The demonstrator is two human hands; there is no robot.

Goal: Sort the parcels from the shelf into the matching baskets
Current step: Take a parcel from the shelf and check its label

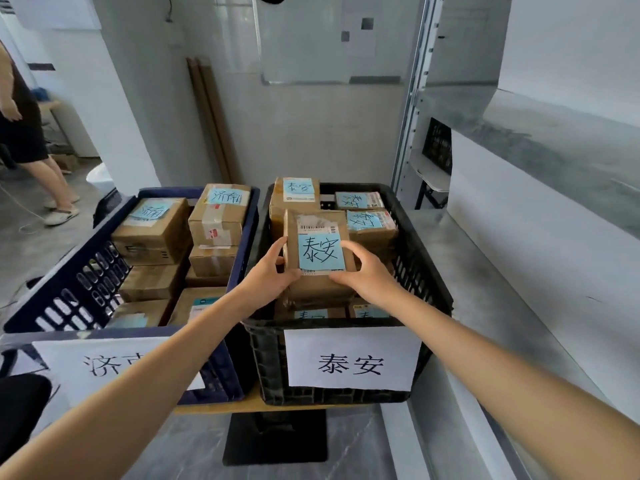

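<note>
Parcel (318, 252) gripped at both sides by left hand (270, 271) and right hand (363, 275), fingers closed on it, held over black basket (429, 271), blue basket (69, 292) at nine o'clock

Parcel sorting room, city-labelled crates (415, 237) of taped cartons (152, 230), metal shelving (554, 140)
</note>
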